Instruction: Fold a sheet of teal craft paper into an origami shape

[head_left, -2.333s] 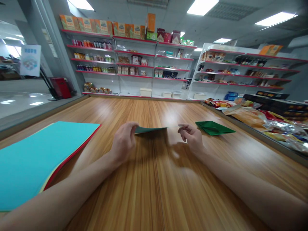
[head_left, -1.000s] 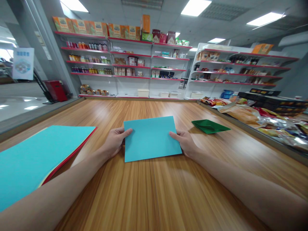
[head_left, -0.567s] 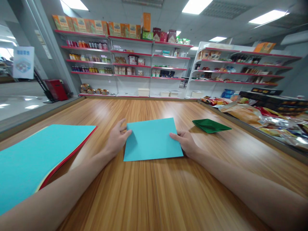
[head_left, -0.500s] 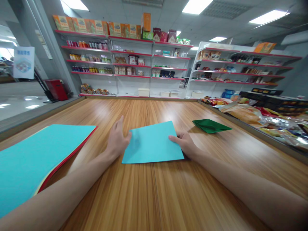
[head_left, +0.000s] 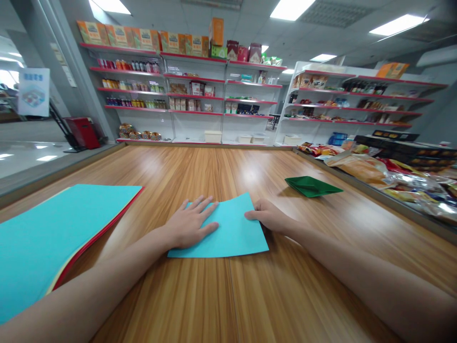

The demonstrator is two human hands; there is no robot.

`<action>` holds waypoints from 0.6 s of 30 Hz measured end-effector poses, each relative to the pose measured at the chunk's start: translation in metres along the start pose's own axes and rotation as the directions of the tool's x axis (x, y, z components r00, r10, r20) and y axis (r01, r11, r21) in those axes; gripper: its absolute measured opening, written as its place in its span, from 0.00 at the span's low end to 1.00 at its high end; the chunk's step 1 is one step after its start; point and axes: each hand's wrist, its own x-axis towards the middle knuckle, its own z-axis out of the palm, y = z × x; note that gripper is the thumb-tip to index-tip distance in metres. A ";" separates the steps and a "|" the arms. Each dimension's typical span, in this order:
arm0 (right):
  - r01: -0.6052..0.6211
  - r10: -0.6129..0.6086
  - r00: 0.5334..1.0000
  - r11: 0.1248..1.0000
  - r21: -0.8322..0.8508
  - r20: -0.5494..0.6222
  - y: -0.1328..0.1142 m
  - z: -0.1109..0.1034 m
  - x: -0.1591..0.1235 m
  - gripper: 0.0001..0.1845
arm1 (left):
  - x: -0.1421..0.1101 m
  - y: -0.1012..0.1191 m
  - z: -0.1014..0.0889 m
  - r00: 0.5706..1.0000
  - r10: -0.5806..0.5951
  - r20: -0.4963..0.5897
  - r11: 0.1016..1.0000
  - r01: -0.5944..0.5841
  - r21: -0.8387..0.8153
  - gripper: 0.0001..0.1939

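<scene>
A light blue sheet of paper [head_left: 228, 233] lies in front of me on the wooden table, its right side raised a little. My left hand [head_left: 193, 221] rests flat on the sheet's left part, fingers spread. At the right edge, my right hand [head_left: 269, 215] pinches the paper with the thumb on top; its other fingers are partly hidden. Beyond that hand sits a folded dark green paper [head_left: 312, 186], touched by neither hand. To the left is a stack of coloured paper [head_left: 71, 224], blue on top with yellow and red edges below.
The wooden table [head_left: 171, 166] has a raised rim. Packaged snacks [head_left: 371, 174] and black boxes [head_left: 403, 147] lie past its right side. Shelves [head_left: 193, 78] with bottles and boxes stand behind. A sign [head_left: 34, 93] and a red box [head_left: 84, 132] are at far left.
My left hand has come down from the sheet's left edge to lie flat on it. The blue paper has shifted slightly towards me and left, my right hand still gripping its edge.
</scene>
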 end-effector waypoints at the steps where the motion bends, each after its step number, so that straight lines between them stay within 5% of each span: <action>1: 0.008 -0.008 1.000 0.999 0.035 -0.006 0.001 0.000 0.001 0.16 | -0.001 0.000 -0.001 1.000 -0.023 -0.014 1.000 0.023 0.013 0.34; 4: -0.004 0.005 1.000 0.996 0.093 -0.006 0.002 0.000 0.000 0.13 | -0.005 0.009 -0.007 0.990 0.139 -0.012 0.989 -0.138 0.056 0.30; 6: -0.014 0.015 1.000 0.993 0.114 -0.006 0.001 0.000 0.000 0.12 | -0.006 0.016 -0.011 0.928 0.364 0.077 0.931 -0.366 0.016 0.30; 7: -0.019 0.020 1.000 0.991 0.129 -0.005 0.000 0.000 -0.001 0.12 | -0.006 0.018 -0.011 0.915 0.391 0.096 0.920 -0.391 -0.018 0.31; 15: -0.045 0.051 0.998 0.983 0.180 -0.032 -0.002 -0.001 -0.001 0.11 | -0.003 -0.004 -0.007 0.999 0.018 0.041 0.999 -0.020 0.046 0.33; 16: -0.044 0.052 0.998 0.981 0.186 -0.038 -0.002 -0.001 -0.001 0.11 | -0.004 -0.002 -0.009 1.000 0.025 0.003 0.997 -0.025 0.068 0.31; 18: -0.052 0.062 0.997 0.978 0.200 -0.043 -0.003 -0.001 -0.002 0.10 | -0.008 0.009 -0.014 0.971 0.237 0.029 0.969 -0.238 0.069 0.26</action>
